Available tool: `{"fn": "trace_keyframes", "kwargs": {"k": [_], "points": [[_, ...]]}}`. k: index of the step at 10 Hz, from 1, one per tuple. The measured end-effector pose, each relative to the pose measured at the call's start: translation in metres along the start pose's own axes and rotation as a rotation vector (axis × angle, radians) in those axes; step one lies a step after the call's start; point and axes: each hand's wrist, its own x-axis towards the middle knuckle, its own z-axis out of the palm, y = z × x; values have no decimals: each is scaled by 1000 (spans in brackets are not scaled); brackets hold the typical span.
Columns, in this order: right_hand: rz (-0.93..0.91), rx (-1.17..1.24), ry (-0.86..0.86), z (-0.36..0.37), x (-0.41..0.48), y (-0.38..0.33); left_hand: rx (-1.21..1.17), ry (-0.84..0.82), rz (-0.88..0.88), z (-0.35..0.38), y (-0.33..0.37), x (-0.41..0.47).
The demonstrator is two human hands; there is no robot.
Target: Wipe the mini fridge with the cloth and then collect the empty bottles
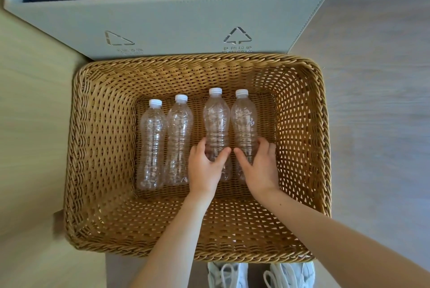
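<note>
Clear plastic bottles [179, 141], four of them, lie side by side on the floor of the wicker basket [104, 148]. Their long axes run from near edge to far edge, with the white caps toward the far edge and the grey bin [186, 22]. The left hand [204, 166] curls thumb and fingers round the third bottle [216, 120]. The right hand [259, 166] wraps the fourth bottle [244, 122] likewise, and both hide the bases. The bin's top and white shoes [226, 275] are cut off, and the bin's print is unreadable.
</note>
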Motion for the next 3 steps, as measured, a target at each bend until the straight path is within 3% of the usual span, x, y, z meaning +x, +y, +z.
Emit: {"fn": "trace_keyframes", "kwargs": {"k": [3], "points": [[-117,-104,12,-40,-17,-22,165,-46,78,-28,21,-19]]}}
